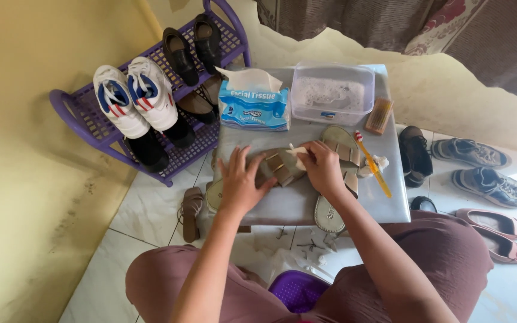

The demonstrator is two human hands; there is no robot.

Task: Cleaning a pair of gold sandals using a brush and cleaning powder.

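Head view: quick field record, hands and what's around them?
left hand: flat on tan sandal, pinning it to the table
right hand: pinches a white tissue at the sandal's strap
second sandal: under the right hand, heel past the table edge
toothbrush: right of the hands
tissue pack, plastic tub, brush: far side of the table
shoe rack: left, white sneakers on top

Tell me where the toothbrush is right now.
The toothbrush lies on the right part of the grey table, just right of the right hand and below the wooden brush.
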